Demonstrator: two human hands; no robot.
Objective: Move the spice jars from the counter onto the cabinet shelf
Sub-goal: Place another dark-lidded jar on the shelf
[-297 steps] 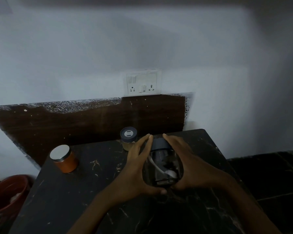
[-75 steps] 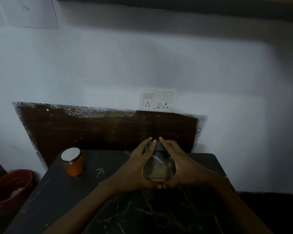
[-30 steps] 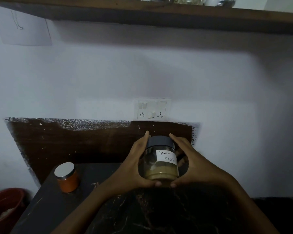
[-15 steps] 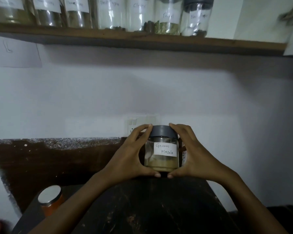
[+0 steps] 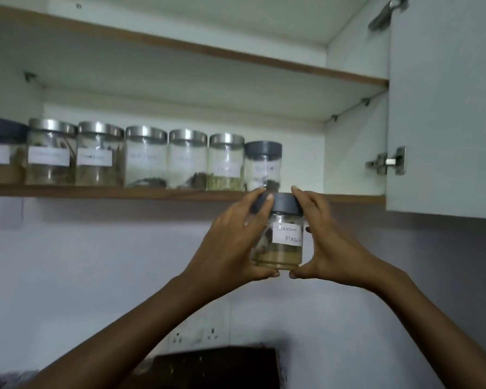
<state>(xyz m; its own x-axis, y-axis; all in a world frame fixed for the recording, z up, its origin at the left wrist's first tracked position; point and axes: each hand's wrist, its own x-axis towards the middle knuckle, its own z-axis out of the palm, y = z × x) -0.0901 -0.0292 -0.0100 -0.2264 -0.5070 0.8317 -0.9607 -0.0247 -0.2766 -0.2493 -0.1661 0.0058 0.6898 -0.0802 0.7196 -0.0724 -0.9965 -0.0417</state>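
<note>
Now, the jar: you hold the Garam Masala jar in the air just below the shelf; its grey lid sits level with the shelf's front edge in this view; it rests on nothing.
Left hand: your left hand wraps the jar's left side; its fingers curl over the lid rim, thumb under the base; a firm grip.
Right hand: your right hand mirrors it on the right side; fingers curled behind the lid, thumb under the base; both hands are equally near and share the load.
Long axis: upright, lid up, label facing you; hardly any tilt.
Row on the shelf: labelled jars stand side by side; the last, a grey-lidded jar, stands just above your left fingertips.
Gap: free shelf lies right of that grey-lidded jar, up to the cabinet's side wall; your jar hangs below the gap's left end.
Next move, as I judge it: raise the base above the shelf edge, shift slightly right, push in; mind the lid catching the edge or knocking the neighbour.
Door: the cabinet door stands open, right of the shelf.
</note>
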